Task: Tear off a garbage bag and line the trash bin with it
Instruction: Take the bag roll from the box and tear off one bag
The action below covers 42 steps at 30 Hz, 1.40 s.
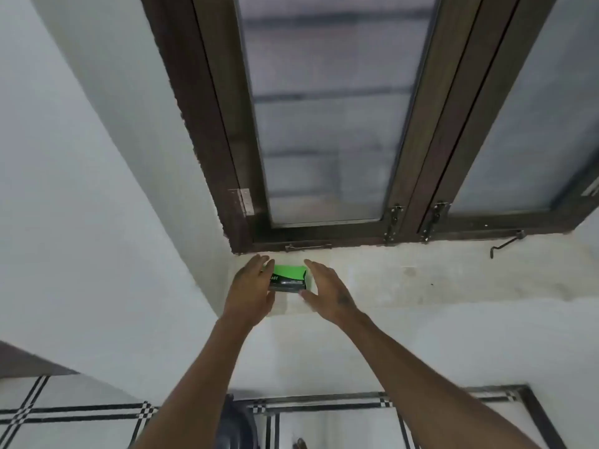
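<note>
Green garbage bag box [289,277] sits between both hands' fingers [259,262].

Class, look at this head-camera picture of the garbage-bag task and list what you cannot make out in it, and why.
- Green box, head view: print too small and blurred to read fully; the left hand covers its left end.
- Grip: unclear whether the left hand or right hand touches the box.
- Dark round object at the bottom edge: cut off and hidden behind the left forearm.
- Window glass: frosted, nothing visible beyond.
</note>
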Motion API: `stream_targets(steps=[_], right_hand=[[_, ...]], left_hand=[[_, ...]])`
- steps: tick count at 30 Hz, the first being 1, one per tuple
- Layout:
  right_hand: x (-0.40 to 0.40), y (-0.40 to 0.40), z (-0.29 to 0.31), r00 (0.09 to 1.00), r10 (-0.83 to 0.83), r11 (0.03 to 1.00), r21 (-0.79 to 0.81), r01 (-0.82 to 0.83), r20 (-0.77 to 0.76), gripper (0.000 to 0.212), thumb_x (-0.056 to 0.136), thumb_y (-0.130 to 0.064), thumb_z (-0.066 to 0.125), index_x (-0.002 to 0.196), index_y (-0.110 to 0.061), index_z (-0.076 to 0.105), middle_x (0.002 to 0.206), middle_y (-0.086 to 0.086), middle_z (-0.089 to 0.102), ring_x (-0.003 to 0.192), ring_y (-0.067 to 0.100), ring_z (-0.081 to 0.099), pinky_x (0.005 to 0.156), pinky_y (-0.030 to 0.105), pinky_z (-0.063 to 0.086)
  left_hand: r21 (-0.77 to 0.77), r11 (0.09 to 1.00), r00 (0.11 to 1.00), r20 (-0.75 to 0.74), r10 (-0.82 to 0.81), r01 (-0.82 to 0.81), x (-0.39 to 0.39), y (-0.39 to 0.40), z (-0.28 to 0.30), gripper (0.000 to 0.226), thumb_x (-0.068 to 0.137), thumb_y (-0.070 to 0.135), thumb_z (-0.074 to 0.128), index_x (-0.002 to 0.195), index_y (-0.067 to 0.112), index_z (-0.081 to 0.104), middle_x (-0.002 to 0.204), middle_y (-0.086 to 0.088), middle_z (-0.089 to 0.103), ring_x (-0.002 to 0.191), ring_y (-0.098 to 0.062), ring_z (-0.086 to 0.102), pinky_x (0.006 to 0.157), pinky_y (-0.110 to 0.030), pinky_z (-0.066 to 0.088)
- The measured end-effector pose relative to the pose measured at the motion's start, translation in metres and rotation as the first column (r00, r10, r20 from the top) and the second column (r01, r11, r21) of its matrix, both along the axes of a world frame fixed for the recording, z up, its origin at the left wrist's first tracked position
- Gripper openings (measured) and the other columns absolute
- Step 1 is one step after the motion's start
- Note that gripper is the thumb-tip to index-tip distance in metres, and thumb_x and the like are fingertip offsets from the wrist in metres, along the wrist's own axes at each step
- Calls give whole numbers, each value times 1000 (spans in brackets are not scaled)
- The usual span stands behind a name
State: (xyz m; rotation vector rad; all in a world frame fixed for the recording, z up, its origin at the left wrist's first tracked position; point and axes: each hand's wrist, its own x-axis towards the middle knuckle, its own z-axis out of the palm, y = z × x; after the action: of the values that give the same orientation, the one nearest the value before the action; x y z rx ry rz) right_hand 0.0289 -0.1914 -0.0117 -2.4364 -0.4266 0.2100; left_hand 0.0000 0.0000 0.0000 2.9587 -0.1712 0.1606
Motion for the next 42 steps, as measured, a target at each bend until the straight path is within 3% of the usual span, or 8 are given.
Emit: stream_targets(steps=[4, 8, 14, 17, 21, 25, 31, 42], right_hand=[[17, 2, -9, 999, -17, 996, 89, 21, -46, 62, 93, -23, 66, 149, -22, 39, 143, -1, 50, 128, 18, 43, 107, 38, 42], [23, -16, -18, 999, -40, 990, 137, 43, -28, 50, 90, -22, 68, 138, -20, 52, 116, -12, 52, 108, 14, 48, 94, 34, 46], [35, -44, -33, 980, -198, 974, 117, 193, 34, 36, 87, -8, 69, 121, -18, 66, 122, -2, 61, 111, 16, 51, 97, 24, 45], [41, -50, -27, 958, -281, 924, 257, 285, -53, 37, 87, -5, 69, 120, -20, 65, 120, -4, 57, 103, 12, 58, 83, 11, 47], [52, -57, -20, 939, -218, 852, 417, 316, -265, 46, 84, -3, 69, 126, -19, 60, 116, -5, 63, 101, 18, 61, 74, 14, 48], [60, -72, -15, 955, -149, 872, 421, 250, -257, 58, 79, -5, 74, 132, -20, 57, 118, -9, 63, 102, 10, 59, 76, 7, 45], [67, -82, -21, 994, -66, 973, 216, 84, -86, 43, 74, -20, 78, 115, -20, 67, 103, -1, 72, 97, 25, 62, 79, 36, 54], [53, -121, -20, 988, -144, 986, -78, 148, 49, 19, 79, -34, 71, 95, -25, 64, 89, -9, 61, 88, 14, 50, 64, 24, 34]], left_hand=[[13, 999, 982, -184, -30, 33, 25, 7, -14, 78, 87, 27, 68, 155, 19, 31, 161, -6, 31, 152, -30, 21, 122, -42, 20], [-6, 1000, 993, -118, -22, 22, 41, 10, -22, 65, 76, 19, 77, 137, 21, 56, 128, -6, 63, 120, -32, 57, 105, -45, 42], [-30, 999, 973, -224, -48, 42, 56, -1, 7, 63, 81, 39, 75, 139, 31, 52, 128, 4, 58, 123, -23, 46, 90, -35, 45], [77, 993, 985, -156, -71, 84, 64, -14, 33, 66, 81, 41, 74, 141, 28, 52, 131, 3, 57, 127, -24, 44, 92, -36, 46], [244, 947, 977, -42, -207, 211, 81, -40, 68, 59, 70, 34, 84, 125, 21, 65, 112, -3, 65, 111, -29, 56, 79, -38, 52], [324, 905, 958, -21, -285, 276, 91, -61, 84, 60, 57, 28, 92, 111, 18, 71, 102, -5, 69, 97, -31, 62, 73, -40, 55], [200, 959, 978, 15, -206, 199, 83, -60, 76, 62, 52, 25, 94, 109, 19, 71, 101, -3, 70, 96, -31, 63, 75, -39, 55], [-11, 991, 991, -34, 132, -132, 43, -7, -2, 58, 61, 27, 90, 112, 16, 65, 97, -5, 69, 94, -34, 64, 74, -37, 48]])
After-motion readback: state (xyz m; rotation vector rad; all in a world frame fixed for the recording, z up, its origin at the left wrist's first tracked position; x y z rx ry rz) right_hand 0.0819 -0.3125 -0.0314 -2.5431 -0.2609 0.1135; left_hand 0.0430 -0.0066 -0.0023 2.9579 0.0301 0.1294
